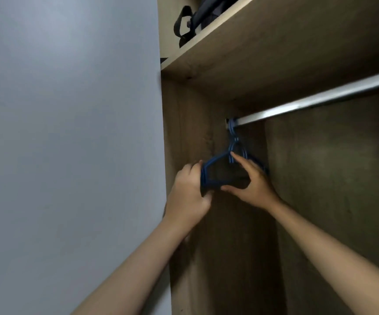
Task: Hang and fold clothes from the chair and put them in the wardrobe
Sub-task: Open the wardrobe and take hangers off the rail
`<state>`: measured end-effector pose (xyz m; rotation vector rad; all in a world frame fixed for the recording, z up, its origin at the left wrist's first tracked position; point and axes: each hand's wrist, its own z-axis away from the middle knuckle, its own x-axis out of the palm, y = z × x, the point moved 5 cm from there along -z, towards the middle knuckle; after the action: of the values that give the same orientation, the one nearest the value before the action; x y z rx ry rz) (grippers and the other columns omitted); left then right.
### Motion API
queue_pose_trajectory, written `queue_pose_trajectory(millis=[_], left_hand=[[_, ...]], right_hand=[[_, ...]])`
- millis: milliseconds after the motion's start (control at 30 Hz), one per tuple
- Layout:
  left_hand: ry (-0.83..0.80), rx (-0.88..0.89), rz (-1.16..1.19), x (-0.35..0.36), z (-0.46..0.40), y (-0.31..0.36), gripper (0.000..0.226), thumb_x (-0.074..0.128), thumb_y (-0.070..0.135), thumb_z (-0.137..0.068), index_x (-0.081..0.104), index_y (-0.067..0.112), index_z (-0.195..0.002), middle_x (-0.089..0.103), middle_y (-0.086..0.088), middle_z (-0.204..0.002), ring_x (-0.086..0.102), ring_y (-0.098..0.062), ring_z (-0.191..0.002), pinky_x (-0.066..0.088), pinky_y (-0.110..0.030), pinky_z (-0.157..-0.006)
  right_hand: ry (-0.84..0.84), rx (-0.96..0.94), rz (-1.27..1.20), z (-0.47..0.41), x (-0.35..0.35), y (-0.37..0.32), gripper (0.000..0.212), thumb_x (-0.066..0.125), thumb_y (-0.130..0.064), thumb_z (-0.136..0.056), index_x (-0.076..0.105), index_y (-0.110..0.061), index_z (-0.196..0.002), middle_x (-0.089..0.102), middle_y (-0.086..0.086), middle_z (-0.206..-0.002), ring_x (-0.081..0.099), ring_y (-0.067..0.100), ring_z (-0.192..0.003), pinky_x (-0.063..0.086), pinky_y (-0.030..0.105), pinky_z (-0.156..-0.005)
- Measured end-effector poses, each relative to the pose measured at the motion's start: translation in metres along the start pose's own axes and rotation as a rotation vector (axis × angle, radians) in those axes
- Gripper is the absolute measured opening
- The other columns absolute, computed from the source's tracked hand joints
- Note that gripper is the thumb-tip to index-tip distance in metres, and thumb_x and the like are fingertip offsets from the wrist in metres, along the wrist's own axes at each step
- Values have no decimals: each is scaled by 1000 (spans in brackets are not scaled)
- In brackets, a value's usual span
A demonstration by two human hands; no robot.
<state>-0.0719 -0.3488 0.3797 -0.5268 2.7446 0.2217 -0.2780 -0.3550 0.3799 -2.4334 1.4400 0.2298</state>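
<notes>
Several blue plastic hangers point(215, 163) hang bunched together at the far left end of the silver wardrobe rail point(320, 98). My left hand point(189, 192) grips the left shoulder end of the bunch, fingers curled round it. My right hand point(250, 180) pinches the hangers from the right, with the index finger up near the necks and the thumb under the bottom bar. No clothes are in view.
The wooden wardrobe point(184, 123) is open, its inside dark below the rail. Above the rail is a shelf point(263, 42) with a dark bag point(195, 17) and its strap. A grey-blue wall point(70, 133) fills the left side.
</notes>
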Motion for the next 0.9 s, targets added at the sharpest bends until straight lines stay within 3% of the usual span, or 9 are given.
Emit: queue_pose_trajectory(millis=[100, 200, 333, 633, 900], left_hand=[[28, -76, 8, 4, -9, -12, 40, 66, 3, -76, 59, 9, -115, 57, -2, -101, 55, -18, -97, 38, -9, -76], [36, -75, -22, 6, -10, -19, 31, 61, -5, -76, 63, 9, -103, 54, 3, -92, 49, -10, -87, 34, -7, -62], [59, -102, 2, 5, -12, -21, 29, 58, -7, -77, 67, 7, -101, 63, -8, -96, 56, -20, -91, 42, -22, -71], [95, -106, -1, -1, -10, -17, 42, 61, -3, -82, 63, 14, -121, 66, -5, -107, 53, -19, -102, 29, -10, -77], [187, -124, 114, -14, -9, -10, 41, 65, 1, -81, 65, 16, -119, 67, 0, -111, 58, -18, -107, 46, -26, -90]], right_hand=[[-64, -13, 22, -14, 5, 13, 94, 83, -43, -64, 27, -46, -139, 38, -3, -139, 34, 12, -129, 30, 31, -105], [-101, -37, 49, -25, 12, 21, 94, 82, -48, -63, 23, -56, -136, 33, -2, -139, 31, 16, -131, 28, 35, -107], [-109, -38, 52, -32, 20, 24, 94, 82, -44, -64, 25, -51, -138, 38, -7, -130, 36, 7, -120, 32, 28, -101], [-107, -86, 86, -37, 9, 19, 91, 81, -42, -66, 30, -44, -140, 45, -1, -120, 44, 12, -113, 37, 28, -98], [-100, -138, 152, -46, -12, -1, 90, 80, -42, -67, 24, -53, -137, 40, -3, -114, 39, 13, -111, 38, 32, -99]])
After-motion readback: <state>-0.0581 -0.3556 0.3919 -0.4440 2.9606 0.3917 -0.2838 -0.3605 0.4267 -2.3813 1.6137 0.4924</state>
